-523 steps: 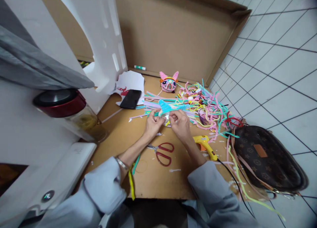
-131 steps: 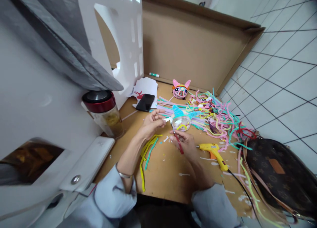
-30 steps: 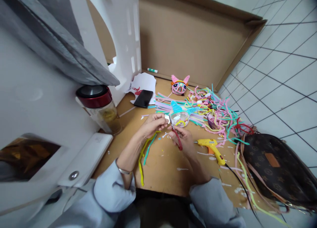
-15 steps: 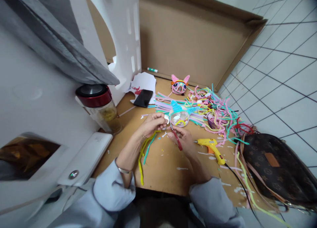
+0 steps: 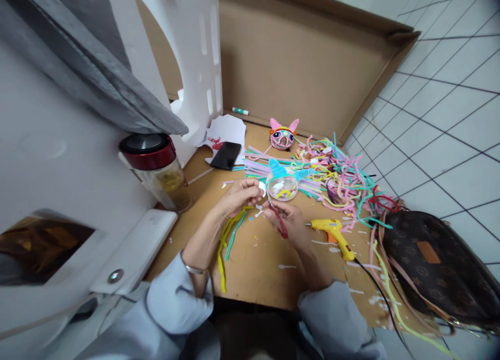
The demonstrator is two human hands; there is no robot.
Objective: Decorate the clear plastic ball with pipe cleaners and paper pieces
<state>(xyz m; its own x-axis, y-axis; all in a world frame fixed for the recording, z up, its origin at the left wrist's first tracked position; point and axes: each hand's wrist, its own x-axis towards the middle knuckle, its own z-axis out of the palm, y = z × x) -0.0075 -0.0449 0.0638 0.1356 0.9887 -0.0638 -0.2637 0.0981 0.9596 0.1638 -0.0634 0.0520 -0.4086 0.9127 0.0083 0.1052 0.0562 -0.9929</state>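
Between the thumb and fingers of my left hand (image 5: 242, 194) is a small piece of white paper (image 5: 262, 188). My right hand (image 5: 287, 218) is closed on red-handled scissors (image 5: 279, 222), whose blades point up at the paper's right edge. Just beyond the hands stands a clear round ball (image 5: 283, 189) with blue fuzzy horns and a yellow curved strip on its front. Yellow pipe cleaners (image 5: 222, 256) and a teal pipe cleaner (image 5: 235, 236) lie on the table beside my left wrist. Small white scraps (image 5: 259, 209) lie below the paper.
A yellow glue gun (image 5: 333, 232) lies at the right, near a brown handbag (image 5: 437, 261). Tangled pipe cleaners (image 5: 347, 183) cover the back right. Behind stands a finished-looking pink-horned figure (image 5: 282, 136). A black phone (image 5: 226, 155) and a red-lidded jar (image 5: 154, 164) are at the left.
The white paper has turned slightly between my left fingers, and a white scrap below it looks different. Both hands stay almost in place.
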